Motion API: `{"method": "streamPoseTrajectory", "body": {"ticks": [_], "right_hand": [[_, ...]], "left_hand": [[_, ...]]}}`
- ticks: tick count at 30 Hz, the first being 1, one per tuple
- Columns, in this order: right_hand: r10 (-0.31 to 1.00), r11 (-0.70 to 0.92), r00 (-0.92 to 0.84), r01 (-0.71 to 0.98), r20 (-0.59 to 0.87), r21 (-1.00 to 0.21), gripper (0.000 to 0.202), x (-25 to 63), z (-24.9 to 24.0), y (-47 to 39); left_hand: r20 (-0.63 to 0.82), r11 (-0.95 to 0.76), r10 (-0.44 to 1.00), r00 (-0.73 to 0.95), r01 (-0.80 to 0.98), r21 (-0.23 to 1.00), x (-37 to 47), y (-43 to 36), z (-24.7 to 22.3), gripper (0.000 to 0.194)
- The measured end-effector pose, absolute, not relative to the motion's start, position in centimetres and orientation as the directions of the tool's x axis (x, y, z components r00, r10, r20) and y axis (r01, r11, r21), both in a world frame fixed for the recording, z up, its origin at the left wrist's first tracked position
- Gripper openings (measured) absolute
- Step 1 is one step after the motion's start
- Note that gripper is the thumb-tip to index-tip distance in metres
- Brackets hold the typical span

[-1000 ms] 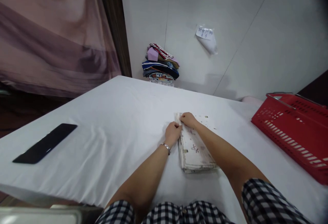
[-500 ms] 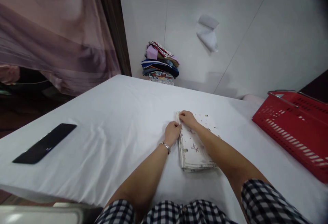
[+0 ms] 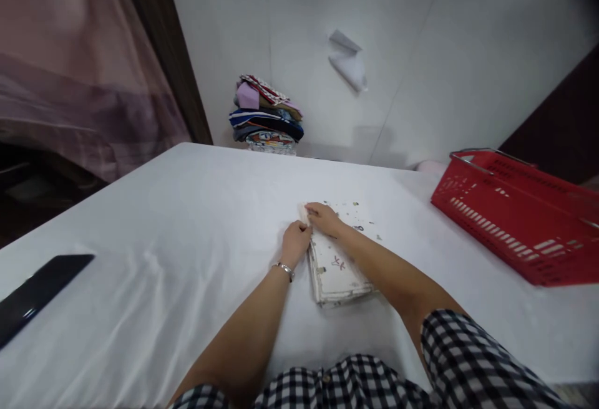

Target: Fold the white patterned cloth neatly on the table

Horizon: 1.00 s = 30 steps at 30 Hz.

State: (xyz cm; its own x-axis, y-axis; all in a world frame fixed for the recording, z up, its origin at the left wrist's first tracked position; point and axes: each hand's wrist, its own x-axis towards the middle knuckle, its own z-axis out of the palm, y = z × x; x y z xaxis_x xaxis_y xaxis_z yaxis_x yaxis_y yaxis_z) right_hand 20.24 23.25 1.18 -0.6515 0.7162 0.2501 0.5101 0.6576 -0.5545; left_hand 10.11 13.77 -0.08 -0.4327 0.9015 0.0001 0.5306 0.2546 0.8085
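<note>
A folded cream cloth (image 3: 344,272) with a small scattered print lies in several layers on the white-covered table. My left hand (image 3: 296,240), with a silver bracelet at the wrist, is closed on the cloth's left edge, thumb and fingertips against the layers. Just beyond it, my right hand (image 3: 322,217) reaches across the top of the cloth. Its curled fingers grip the far left corner. My right forearm covers part of the cloth's right side.
A red plastic basket (image 3: 491,222) with metal handles stands at the right of the table (image 3: 210,203). A black flat object (image 3: 42,293) lies at the left. Stacked folded clothes (image 3: 266,116) rise behind the far edge, against a wall (image 3: 299,22). Pinkish drapery (image 3: 70,85) hangs at the left.
The view has turned right, so everything appears further left and more of the basket shows. Both hands stay at the cloth's left edge, with little visible change in their hold.
</note>
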Motion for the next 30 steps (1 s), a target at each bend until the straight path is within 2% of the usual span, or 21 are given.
{"method": "streamPoseTrajectory", "body": {"ticks": [3, 7, 8, 9, 12, 17, 20, 22, 25, 30], "right_hand": [[0.788, 0.596, -0.551, 0.574, 0.274, -0.561, 0.034, 22.9, 2.0, 23.5], [0.896, 0.441, -0.385, 0.704, 0.222, -0.557, 0.034, 29.8, 2.7, 23.3], [0.923, 0.382, -0.330, 0.731, 0.197, -0.565, 0.037, 31.6, 2.7, 23.0], [0.968, 0.249, -0.220, 0.760, 0.122, -0.600, 0.040, 33.4, 2.7, 22.7], [0.994, 0.089, -0.112, 0.776, 0.002, -0.625, 0.048, 37.4, 2.3, 21.1], [0.976, -0.076, -0.093, 0.704, -0.198, -0.707, 0.069, 40.0, 1.9, 18.9], [0.959, -0.157, -0.072, 0.674, -0.275, -0.722, 0.076, 40.2, 2.0, 18.8], [0.952, -0.183, -0.063, 0.666, -0.299, -0.723, 0.075, 40.1, 2.0, 19.1], [0.952, -0.177, -0.065, 0.678, -0.299, -0.713, 0.069, 39.8, 1.9, 19.5], [0.951, -0.132, -0.155, 0.579, -0.267, -0.805, 0.050, 39.7, 1.2, 19.8]], "left_hand": [[0.011, 0.248, 0.905, -0.425, 0.547, 0.799, 9.9, 13.9, -0.2, 0.014], [0.004, 0.248, 0.907, -0.420, 0.544, 0.802, 9.9, 13.9, 0.0, 0.013], [0.005, 0.246, 0.906, -0.423, 0.536, 0.807, 9.9, 13.8, 0.0, 0.012], [0.006, 0.244, 0.903, -0.429, 0.527, 0.814, 9.9, 13.8, 0.0, 0.012], [-0.012, 0.255, 0.897, -0.442, 0.494, 0.831, 9.9, 13.8, -0.2, 0.018], [-0.111, 0.308, 0.895, -0.431, 0.420, 0.853, 9.6, 14.0, -0.1, 0.036], [-0.222, 0.364, 0.888, -0.403, 0.320, 0.874, 9.7, 13.6, 0.8, 0.052], [-0.304, 0.420, 0.867, -0.394, 0.252, 0.872, 10.0, 13.0, 1.5, 0.062], [-0.357, 0.453, 0.856, -0.374, 0.209, 0.867, 10.7, 11.8, 1.9, 0.066], [-0.303, 0.438, 0.878, -0.370, 0.368, 0.820, 11.7, 10.5, 1.6, 0.063]]}}
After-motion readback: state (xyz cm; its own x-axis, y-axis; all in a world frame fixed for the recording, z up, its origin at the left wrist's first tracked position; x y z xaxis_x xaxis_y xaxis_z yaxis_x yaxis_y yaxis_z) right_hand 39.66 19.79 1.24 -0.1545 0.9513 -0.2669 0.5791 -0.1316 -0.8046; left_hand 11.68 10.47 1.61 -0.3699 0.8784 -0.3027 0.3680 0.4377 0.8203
